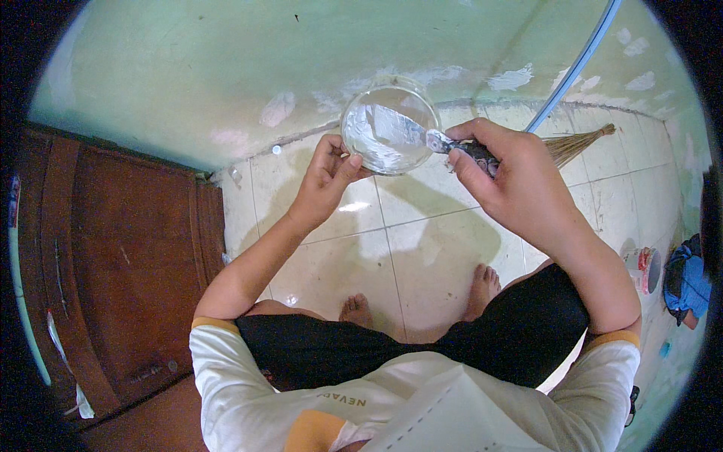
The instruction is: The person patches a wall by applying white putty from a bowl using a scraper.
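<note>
- Pale green wall [211, 68], curving across the top, patched in several places with white and pinkish smears.
- Tiled floor [339, 264], cream-coloured, under the person's two bare feet; shadows fall across it.
- Dark reddish-brown wooden panel [135, 241], with a raised frame, along the left side.
- Black shorts [324, 343], on the person's spread, bent legs, below a white shirt [233, 369] with orange-yellow sleeve edges.
- Light-blue strip [576, 68], running down from the top edge to behind the right hand.
- Straw broom [580, 145], lying on the floor near the wall, partly behind the right hand.
- Right hand [520, 162], closed around the scraper's dark, stained handle, thumb on the near side.
- Left hand [327, 173], gripping the container at its left, near edge, thumb against the rim.
- Blue cloth bundle [687, 280], at the far right, beside a pale tub [645, 270].
- Round clear container [413, 154], held up between the hands above the floor, its opening facing the camera.
- Scraper [435, 141], its blade reaching inside the container from the right.
- White paste [373, 142], spread over the container's left inner part.
- Small round white cap [277, 149], on the floor near the wall.
</note>
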Demonstrator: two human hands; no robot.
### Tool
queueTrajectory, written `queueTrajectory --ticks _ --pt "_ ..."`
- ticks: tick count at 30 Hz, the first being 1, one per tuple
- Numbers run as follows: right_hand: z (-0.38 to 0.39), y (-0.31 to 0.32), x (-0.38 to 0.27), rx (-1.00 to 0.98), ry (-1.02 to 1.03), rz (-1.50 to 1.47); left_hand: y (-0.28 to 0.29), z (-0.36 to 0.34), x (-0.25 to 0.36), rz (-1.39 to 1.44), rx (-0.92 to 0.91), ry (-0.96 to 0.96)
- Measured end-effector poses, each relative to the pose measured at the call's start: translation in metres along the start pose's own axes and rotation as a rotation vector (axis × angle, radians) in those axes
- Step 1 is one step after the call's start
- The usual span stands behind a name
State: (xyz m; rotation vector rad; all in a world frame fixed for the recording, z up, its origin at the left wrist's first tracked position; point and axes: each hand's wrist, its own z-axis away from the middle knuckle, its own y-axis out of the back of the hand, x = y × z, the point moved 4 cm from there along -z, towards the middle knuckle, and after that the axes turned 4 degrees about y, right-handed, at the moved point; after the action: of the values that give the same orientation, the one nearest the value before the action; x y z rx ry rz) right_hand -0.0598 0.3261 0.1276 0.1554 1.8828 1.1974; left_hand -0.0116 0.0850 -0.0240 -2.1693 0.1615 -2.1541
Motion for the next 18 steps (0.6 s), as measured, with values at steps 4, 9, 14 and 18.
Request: queueTrajectory --ticks 4,9,14,18 --pt "0.002 -0.002 0.008 0.014 -0.067 -0.101 0.002 -0.002 -0.007 0.088 0.012 0.007" --pt "0.005 -0.011 0.018 0.095 -0.126 -0.284 0.004 -0.009 0.001 0.056 0.063 -0.079" --pt "0.005 -0.021 0.012 0.066 -0.086 -0.388 0.004 -0.011 0.017 -0.030 0.171 -0.182" --pt "0.005 -0.022 0.004 0.061 -0.048 -0.355 0.004 -0.008 0.024 -0.146 0.236 -0.246"
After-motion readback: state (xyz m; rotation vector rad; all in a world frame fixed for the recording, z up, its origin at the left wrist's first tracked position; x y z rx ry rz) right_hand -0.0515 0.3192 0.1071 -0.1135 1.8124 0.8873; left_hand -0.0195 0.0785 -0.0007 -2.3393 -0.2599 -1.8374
